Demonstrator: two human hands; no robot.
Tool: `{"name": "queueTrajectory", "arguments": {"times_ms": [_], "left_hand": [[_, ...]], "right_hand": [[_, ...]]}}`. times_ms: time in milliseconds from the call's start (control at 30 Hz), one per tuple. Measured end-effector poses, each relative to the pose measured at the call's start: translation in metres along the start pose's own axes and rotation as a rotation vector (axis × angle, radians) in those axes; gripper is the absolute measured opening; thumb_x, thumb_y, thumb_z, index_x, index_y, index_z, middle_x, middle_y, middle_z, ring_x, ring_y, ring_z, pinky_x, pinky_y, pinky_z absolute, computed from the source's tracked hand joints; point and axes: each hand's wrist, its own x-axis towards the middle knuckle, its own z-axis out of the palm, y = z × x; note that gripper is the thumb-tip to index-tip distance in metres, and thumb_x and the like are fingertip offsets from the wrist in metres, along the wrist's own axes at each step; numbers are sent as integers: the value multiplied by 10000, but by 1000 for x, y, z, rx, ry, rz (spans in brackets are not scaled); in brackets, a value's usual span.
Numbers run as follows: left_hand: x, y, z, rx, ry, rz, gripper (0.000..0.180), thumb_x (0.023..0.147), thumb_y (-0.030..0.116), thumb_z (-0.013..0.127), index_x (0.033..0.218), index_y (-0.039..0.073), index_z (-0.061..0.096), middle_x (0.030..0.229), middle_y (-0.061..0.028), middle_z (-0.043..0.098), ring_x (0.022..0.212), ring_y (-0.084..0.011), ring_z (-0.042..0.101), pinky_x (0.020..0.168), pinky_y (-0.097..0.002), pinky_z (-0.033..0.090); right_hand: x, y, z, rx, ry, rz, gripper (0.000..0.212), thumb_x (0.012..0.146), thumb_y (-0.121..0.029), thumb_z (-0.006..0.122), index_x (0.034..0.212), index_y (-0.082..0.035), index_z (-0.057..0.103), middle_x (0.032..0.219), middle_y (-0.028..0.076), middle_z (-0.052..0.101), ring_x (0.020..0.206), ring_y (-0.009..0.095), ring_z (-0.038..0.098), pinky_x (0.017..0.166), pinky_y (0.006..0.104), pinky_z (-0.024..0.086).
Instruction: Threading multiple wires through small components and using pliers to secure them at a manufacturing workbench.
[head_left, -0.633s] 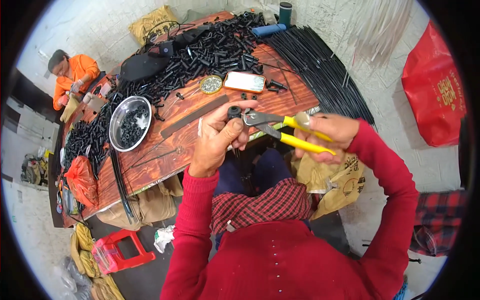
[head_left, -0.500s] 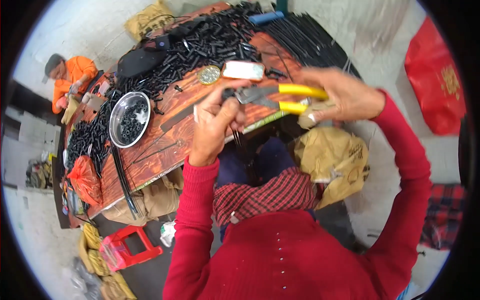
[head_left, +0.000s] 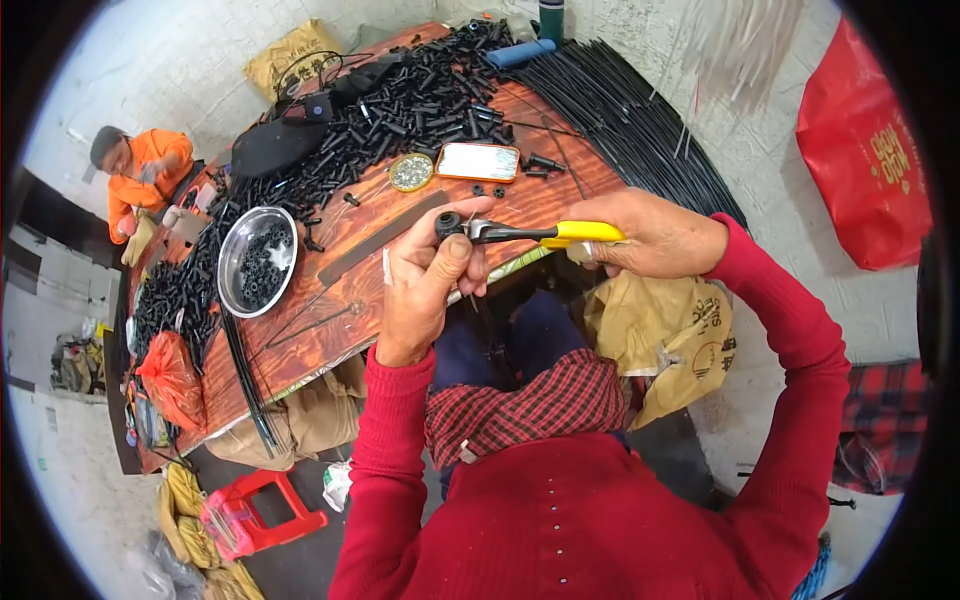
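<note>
Pinched between the thumb and fingers of my left hand [head_left: 418, 280] is a small black fitting [head_left: 449, 224] with a round, ring-like end. From the right, the jaws of yellow-handled pliers [head_left: 588, 231] meet the fitting. My right hand [head_left: 672, 235] is wrapped round the handles, which are squeezed together. What the jaws grip is too small to make out. A dark, thin length extends below my left hand toward my lap, partly hidden.
On the wooden table [head_left: 375, 285] lie a heap of black tubular fittings [head_left: 400, 105], a metal bowl [head_left: 226, 268] of black rings, a round tin [head_left: 411, 172], a rectangular tin [head_left: 478, 161] and black rods [head_left: 630, 110]. A person in orange [head_left: 160, 165] sits at the far left.
The pliers' handles, spread apart before, are now squeezed together. My right hand has closed round them and moved slightly down and left. My left hand still holds the fitting.
</note>
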Motion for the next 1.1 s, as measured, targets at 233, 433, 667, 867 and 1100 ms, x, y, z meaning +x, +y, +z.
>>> {"name": "queueTrajectory", "arguments": {"times_ms": [233,433,667,867,1100], "left_hand": [[-5,3,6,44,67,9,439,959,234,608,1295,-37,529,734,-36,596,621,-92,555,591,-217,461],[-8,2,6,44,93,35,429,956,210,611,1298,-34,528,747,-43,607,627,-95,571,604,-219,473],[-8,2,5,64,103,43,406,961,204,601,1282,-36,536,747,-42,602,626,-92,565,602,-225,473],[-7,3,4,-16,80,39,378,975,227,574,1234,-47,547,710,-28,562,599,-78,503,589,-235,470],[-6,0,4,-120,58,32,426,977,267,577,1255,-51,523,681,-7,489,586,-76,451,555,-237,436]], "right_hand": [[-1,-6,-3,-599,313,-323,429,719,20,616,1139,-63,609,1028,141,660,964,349,631,787,422,512],[-2,-18,-4,-700,294,-209,461,704,15,619,1156,-77,621,1082,128,665,986,331,639,794,413,518],[1,-17,-3,-617,280,-272,327,794,-39,600,1120,-44,626,1016,167,664,929,358,644,759,420,510],[3,-14,-2,-589,249,-240,327,804,-49,611,1130,-69,634,1032,150,670,953,348,640,770,424,512],[8,-3,8,-478,290,-335,199,836,-49,633,1029,-5,606,847,146,633,753,320,637,664,378,492]]}}
